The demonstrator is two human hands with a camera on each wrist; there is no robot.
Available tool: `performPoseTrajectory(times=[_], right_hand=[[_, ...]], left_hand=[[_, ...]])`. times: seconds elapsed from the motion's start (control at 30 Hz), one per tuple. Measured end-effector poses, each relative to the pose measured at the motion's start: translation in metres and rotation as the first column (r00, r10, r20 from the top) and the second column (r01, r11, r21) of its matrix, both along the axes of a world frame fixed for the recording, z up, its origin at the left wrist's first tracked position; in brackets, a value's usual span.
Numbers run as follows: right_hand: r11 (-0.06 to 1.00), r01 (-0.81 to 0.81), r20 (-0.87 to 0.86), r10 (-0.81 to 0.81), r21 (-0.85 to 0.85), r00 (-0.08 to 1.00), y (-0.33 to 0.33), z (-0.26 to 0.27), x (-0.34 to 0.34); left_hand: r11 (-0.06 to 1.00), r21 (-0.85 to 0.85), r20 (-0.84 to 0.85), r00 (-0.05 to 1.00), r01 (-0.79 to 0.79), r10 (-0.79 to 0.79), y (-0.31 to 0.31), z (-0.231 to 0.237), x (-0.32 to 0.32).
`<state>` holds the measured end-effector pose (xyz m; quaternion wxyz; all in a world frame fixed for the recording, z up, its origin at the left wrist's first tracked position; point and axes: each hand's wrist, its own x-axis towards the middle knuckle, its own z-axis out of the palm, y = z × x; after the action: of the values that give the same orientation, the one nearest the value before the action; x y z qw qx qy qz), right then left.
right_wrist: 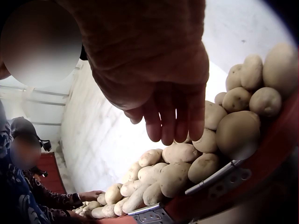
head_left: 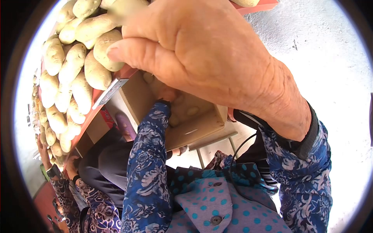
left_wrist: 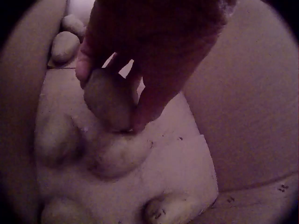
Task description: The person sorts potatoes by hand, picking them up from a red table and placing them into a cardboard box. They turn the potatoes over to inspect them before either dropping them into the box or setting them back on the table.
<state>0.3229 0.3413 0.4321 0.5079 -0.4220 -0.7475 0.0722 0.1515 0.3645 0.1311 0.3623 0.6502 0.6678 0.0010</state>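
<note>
In the head view my left hand (head_left: 168,93) reaches down inside a cardboard box (head_left: 202,131). The left wrist view shows that hand (left_wrist: 154,51) pinching a potato (left_wrist: 108,99) between thumb and fingers, above other potatoes (left_wrist: 124,156) in the box. My right hand (head_left: 206,50) is over the potato pile (head_left: 72,62), its thumb by a potato at the pile's edge. Seen from the right wrist, the hand (right_wrist: 159,74) has its fingers extended downward in front of the piled potatoes (right_wrist: 175,179); whether the fingertips touch them I cannot tell.
The pile lies on a red stand (head_left: 90,123) with a metal bracket (head_left: 110,93) at its edge, left of the box. Another person's patterned sleeve (head_left: 99,202) and hands are at the lower left, by the pile. A stool-like frame (head_left: 213,140) stands under the box.
</note>
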Motion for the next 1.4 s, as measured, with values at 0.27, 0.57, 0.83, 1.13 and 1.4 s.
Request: performPoseTrajectory(times=[0.27,0.57,0.83,1.13,1.4], right_hand=[[0.995,0.077,0.063,-0.081,0.063,0.995,0.003,-0.005,0.001],[0.995,0.005,0.261,0.021,-0.096,0.965,-0.002,0.000,0.011],[0.980,-0.078,0.353,0.140,-0.186,0.925,-0.009,0.011,0.009],[0.987,-0.120,0.404,0.155,-0.111,0.902,-0.009,0.014,0.001],[0.962,-0.121,0.379,0.210,-0.246,0.901,-0.009,0.012,0.004]], left_hand=[[0.798,-0.063,-0.355,0.734,0.599,-0.579,-0.022,-0.092,-0.039],[0.661,-0.189,-0.321,0.590,0.726,-0.741,-0.040,-0.106,-0.040],[0.699,0.034,-0.303,0.674,0.714,-0.674,-0.053,-0.136,-0.052],[0.817,0.160,0.160,0.802,0.554,-0.575,-0.059,0.014,-0.020],[0.963,-0.001,0.591,0.777,0.271,-0.218,-0.079,0.144,0.002]])
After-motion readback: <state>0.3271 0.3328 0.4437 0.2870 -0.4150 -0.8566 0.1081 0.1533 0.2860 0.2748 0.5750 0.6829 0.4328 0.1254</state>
